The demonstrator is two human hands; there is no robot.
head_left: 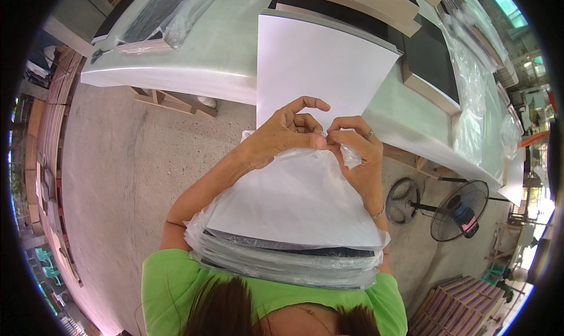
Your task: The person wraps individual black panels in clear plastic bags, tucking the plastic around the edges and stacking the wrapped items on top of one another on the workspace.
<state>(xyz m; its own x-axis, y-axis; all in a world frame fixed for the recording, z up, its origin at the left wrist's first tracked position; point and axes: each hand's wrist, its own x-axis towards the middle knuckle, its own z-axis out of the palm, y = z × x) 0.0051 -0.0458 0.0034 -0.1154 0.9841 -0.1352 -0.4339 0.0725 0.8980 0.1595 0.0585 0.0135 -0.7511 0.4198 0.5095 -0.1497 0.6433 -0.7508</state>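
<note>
– Gray floor [141, 154] lies all around. I'm watching from far away too, so what do you see nearest?

– I see a green shirt [170, 283]. Right by its front is a pile [288, 212] of flat sheets, white on top with dark edges under, in a clear bag [294, 277].

– And the fingers?

– Left hand [288, 127]: the thumb and bent fingers pinch the bag's far edge, and the pointing finger is up and curled. Right hand [361, 151]: just beside it, thumb and first finger pinch the bag too. A crumpled bit of plastic pokes out under it. I can't tell how tight they hold.

– What do I find past the hands?

– A big white board [320, 62] sticks out over the edge of the pale table [176, 77]. To the right, a fan [461, 209] is near the table. Farther left, I see scissors [100, 55] near a dark pack [155, 18] in clear plastic.
</note>
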